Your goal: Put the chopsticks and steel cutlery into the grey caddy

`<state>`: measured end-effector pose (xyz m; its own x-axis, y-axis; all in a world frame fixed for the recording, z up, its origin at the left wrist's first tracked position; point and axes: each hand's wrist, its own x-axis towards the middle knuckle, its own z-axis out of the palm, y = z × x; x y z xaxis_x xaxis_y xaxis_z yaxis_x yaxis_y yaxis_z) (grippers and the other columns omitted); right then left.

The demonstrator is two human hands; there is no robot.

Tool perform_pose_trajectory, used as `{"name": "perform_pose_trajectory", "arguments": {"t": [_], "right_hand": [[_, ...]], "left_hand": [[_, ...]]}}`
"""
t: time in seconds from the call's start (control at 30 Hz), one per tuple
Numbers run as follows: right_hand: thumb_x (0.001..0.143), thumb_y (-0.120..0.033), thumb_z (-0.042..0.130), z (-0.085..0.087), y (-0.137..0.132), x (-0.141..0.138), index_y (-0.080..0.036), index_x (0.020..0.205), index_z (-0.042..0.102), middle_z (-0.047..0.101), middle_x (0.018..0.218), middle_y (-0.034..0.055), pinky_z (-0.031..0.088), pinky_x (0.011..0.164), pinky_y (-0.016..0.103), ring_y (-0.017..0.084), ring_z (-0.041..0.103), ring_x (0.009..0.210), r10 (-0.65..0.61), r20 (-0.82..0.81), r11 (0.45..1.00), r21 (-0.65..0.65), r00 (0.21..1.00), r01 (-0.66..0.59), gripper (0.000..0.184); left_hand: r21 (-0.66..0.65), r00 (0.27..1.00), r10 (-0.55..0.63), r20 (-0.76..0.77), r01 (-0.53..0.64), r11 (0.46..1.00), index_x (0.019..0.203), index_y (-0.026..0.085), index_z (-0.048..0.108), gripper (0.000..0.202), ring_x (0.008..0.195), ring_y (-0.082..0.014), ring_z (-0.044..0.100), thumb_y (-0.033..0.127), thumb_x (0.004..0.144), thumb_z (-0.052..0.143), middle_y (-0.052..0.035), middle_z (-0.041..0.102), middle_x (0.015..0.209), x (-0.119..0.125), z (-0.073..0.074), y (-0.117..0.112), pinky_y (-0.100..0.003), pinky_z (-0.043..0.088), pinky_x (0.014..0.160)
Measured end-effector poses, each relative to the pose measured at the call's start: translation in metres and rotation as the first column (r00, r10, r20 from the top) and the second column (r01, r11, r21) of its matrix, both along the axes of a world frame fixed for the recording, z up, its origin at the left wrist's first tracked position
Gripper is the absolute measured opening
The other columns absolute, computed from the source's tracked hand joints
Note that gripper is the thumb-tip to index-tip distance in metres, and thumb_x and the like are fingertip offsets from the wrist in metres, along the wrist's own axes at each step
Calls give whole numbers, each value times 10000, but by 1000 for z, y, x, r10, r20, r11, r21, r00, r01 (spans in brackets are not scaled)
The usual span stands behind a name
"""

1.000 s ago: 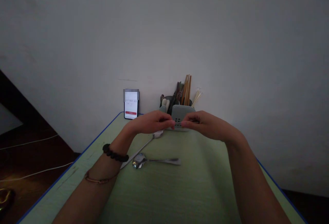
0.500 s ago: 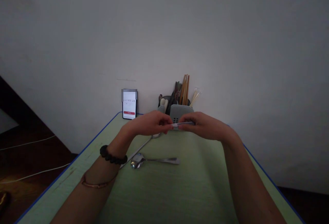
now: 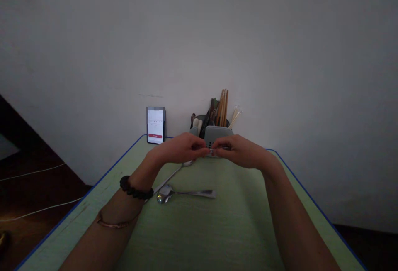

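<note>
My left hand (image 3: 182, 148) and my right hand (image 3: 241, 150) meet above the far part of the table, fingertips pinched. Between them is a thin, silvery, flat piece (image 3: 223, 148), seen nearly edge-on; its kind is hidden by the fingers. Both hands grip it. Below them, a metal spoon (image 3: 192, 194) lies flat on the green tabletop, its bowl to the left. A second, long-handled spoon (image 3: 170, 177) lies slanted, partly covered by my left hand and wrist. Just behind my fingers stands a grey utensil holder (image 3: 219, 130).
Wooden chopsticks (image 3: 223, 109), dark-handled utensils and pale handles stick up from the holder. Wrapped thin sticks (image 3: 235, 117) lean at its right. A phone (image 3: 156, 125) stands against the wall at the back left. The green table (image 3: 199, 233) has a blue edge.
My hands have drawn slightly closer together, the right one shifting left. The silvery piece now shows thinner and less of it is visible. The spoons lie as before.
</note>
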<state>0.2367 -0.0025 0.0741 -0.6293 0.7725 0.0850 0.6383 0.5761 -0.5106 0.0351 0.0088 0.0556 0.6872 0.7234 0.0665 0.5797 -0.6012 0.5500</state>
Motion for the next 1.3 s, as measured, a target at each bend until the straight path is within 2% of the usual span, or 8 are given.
{"name": "perform_pose_trajectory", "arguments": {"t": [0.3, 0.47, 0.6, 0.73, 0.87, 0.97, 1.17, 1.3], "right_hand": [[826, -407, 494, -5, 9, 13, -163, 654, 593, 437, 534, -36, 275, 474, 237, 92, 377, 497, -203, -194, 979, -66, 960, 194, 315], [811, -466, 560, -7, 9, 18, -162, 888, 610, 610, 740, 12, 382, 471, 218, 85, 497, 539, -173, -571, 970, -242, 802, 38, 317], [811, -485, 574, -8, 12, 12, -161, 879, 628, 633, 735, 22, 484, 515, 233, 104, 584, 579, -152, -705, 984, -173, 693, 39, 336], [817, -459, 591, 1, 7, 3, -174, 805, 615, 626, 664, 2, 544, 568, 259, 105, 598, 555, -111, -783, 977, 27, 612, 211, 286], [834, -470, 568, 10, 5, 2, -204, 901, 611, 657, 743, 14, 573, 603, 276, 125, 639, 644, -77, -854, 899, 163, 514, 406, 278], [835, -471, 560, 11, 15, 6, -196, 917, 611, 659, 739, 16, 568, 592, 278, 130, 645, 647, -78, -824, 870, 218, 561, 443, 291], [877, -327, 510, 4, 55, 3, -148, 778, 619, 652, 668, 18, 469, 558, 246, 111, 590, 558, -183, -454, 904, 270, 872, 331, 231], [851, -253, 558, 4, 76, -6, -136, 700, 623, 632, 633, 20, 370, 566, 233, 112, 542, 569, -251, -134, 875, 392, 959, 284, 202]], "left_hand": [[220, 992, 127, -10, -122, 968, 917, 156, 642, 270, 651, -129, 531, 367, 855, 486, -16, 624, 738, -18, 0, 9, -227, 370, 595], [-169, 988, 118, 99, -100, 980, 791, 145, 576, 403, 600, -130, 595, 500, 878, 407, -19, 616, 680, -21, -10, 13, -228, 443, 557], [-396, 971, 106, 216, -12, 918, 806, 140, 556, 452, 587, -139, 615, 544, 876, 367, -40, 622, 740, -16, -20, 18, -258, 497, 546], [-12, 954, 208, 218, -210, 978, 918, 146, 601, 412, 741, -178, 609, 504, 882, 401, -64, 630, 846, -11, -19, 23, -304, 501, 666], [402, 829, 449, 333, -555, 728, 1095, 135, 546, 374, 977, -232, 540, 416, 850, 514, -116, 553, 1055, -12, -24, 32, -394, 448, 882], [479, 826, 448, 342, -563, 673, 1184, 122, 479, 411, 1099, -254, 493, 338, 839, 533, -138, 509, 1145, -12, -37, 39, -423, 409, 968], [472, 882, 454, 124, -454, 755, 1269, 111, 405, 481, 1212, -295, 444, 267, 827, 513, -174, 491, 1250, -6, -62, 42, -449, 406, 988], [415, 866, 499, 37, -467, 781, 1299, 103, 371, 536, 1257, -305, 418, 263, 812, 527, -183, 486, 1293, -3, -72, 42, -441, 400, 998]]}}
